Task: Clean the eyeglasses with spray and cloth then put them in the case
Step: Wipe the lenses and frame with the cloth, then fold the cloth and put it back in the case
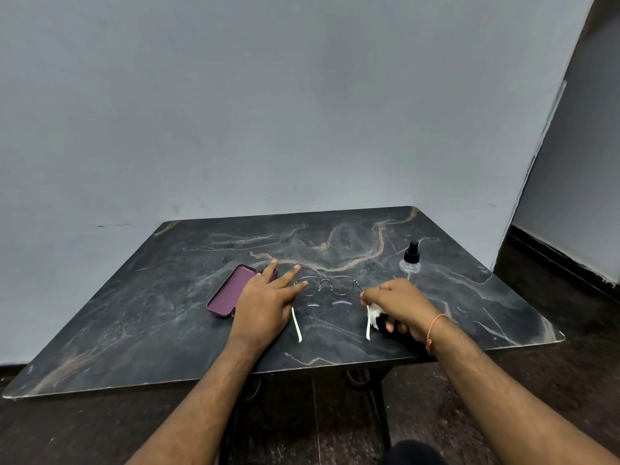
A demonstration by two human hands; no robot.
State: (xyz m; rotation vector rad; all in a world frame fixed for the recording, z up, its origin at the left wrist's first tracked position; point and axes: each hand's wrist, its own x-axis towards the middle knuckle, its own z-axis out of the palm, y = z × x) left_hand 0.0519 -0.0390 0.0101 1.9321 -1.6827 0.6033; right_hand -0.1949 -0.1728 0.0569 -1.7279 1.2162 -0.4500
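Observation:
Thin-framed eyeglasses (330, 286) with white temple tips rest unfolded on the dark marble table (167, 313), lenses facing away from me. My left hand (268, 297) lies flat with fingers spread at the left hinge, holding nothing. My right hand (399, 305) pinches the right temple near its hinge and also grips a white cloth (374, 315) under its fingers. An open purple case (228, 292) lies left of my left hand, partly hidden by it. A clear spray bottle (410, 261) with a black cap stands behind my right hand.
The table stands against a grey wall (302, 112). Its front edge runs close to my forearms, with dark floor (553, 380) to the right and below.

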